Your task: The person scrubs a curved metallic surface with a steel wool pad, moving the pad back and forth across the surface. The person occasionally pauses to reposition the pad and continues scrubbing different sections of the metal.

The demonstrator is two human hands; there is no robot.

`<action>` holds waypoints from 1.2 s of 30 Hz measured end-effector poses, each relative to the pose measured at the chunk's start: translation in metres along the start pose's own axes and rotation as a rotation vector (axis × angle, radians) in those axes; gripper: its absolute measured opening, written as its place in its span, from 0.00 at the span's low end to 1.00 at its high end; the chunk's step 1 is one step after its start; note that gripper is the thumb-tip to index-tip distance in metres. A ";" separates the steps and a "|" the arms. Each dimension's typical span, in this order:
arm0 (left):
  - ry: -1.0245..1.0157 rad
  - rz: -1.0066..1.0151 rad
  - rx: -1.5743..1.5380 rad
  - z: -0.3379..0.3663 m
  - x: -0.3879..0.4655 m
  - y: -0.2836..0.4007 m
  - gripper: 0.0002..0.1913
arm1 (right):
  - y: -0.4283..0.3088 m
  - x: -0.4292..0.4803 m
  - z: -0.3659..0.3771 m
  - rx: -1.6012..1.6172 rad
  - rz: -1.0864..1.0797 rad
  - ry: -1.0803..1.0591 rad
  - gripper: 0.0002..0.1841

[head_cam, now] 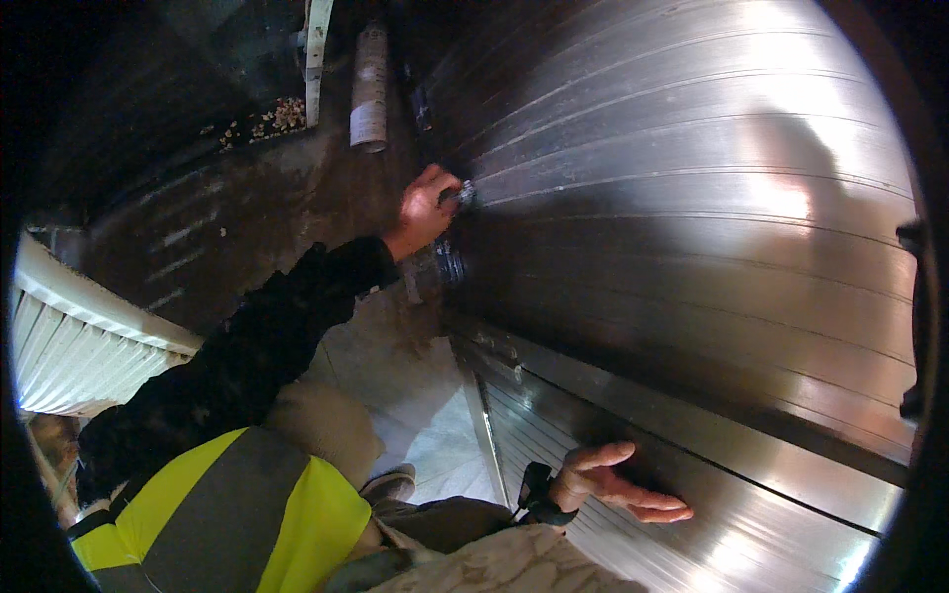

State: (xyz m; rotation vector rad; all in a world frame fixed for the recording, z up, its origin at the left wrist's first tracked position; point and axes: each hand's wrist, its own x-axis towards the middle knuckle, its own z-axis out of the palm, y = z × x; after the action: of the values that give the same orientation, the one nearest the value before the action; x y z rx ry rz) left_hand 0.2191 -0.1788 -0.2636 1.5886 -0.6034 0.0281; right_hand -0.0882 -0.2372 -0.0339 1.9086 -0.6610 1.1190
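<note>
My left hand (428, 204) is closed around a small object with a shiny, pale end (466, 193), too unclear to name, at the lower edge of a ribbed metal panel (667, 222). Beyond this hand lies a cylindrical canister (369, 89) that bears writing. My right hand (619, 485), with a dark band and a small black device at the wrist, holds nothing, its fingers apart over a lower ribbed metal surface (549, 422). Whether its fingertips touch the metal cannot be told.
Small pale crumbs (279, 118) lie beside an upright pale metal strip (316, 67). A white ribbed panel (96, 333) stands at the left. Below, a shoe (389, 483) rests on the grey floor (445, 459). A metal ledge (667, 415) runs between the two ribbed surfaces.
</note>
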 end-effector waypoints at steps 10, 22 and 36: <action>0.101 0.378 -0.268 0.006 0.060 0.083 0.14 | -0.002 0.002 -0.005 -0.032 -0.026 -0.020 0.44; 0.056 0.122 -0.032 -0.003 0.027 0.025 0.13 | 0.001 -0.001 -0.002 -0.036 0.001 -0.007 0.48; 0.105 0.098 0.054 -0.018 0.059 0.018 0.14 | 0.002 -0.002 -0.004 -0.069 0.009 -0.041 0.47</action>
State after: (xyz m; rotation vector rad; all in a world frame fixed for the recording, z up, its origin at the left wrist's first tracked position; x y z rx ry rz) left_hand 0.2683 -0.1829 -0.2231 1.5977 -0.6022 0.2019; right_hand -0.0926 -0.2347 -0.0341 1.8758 -0.7221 1.0515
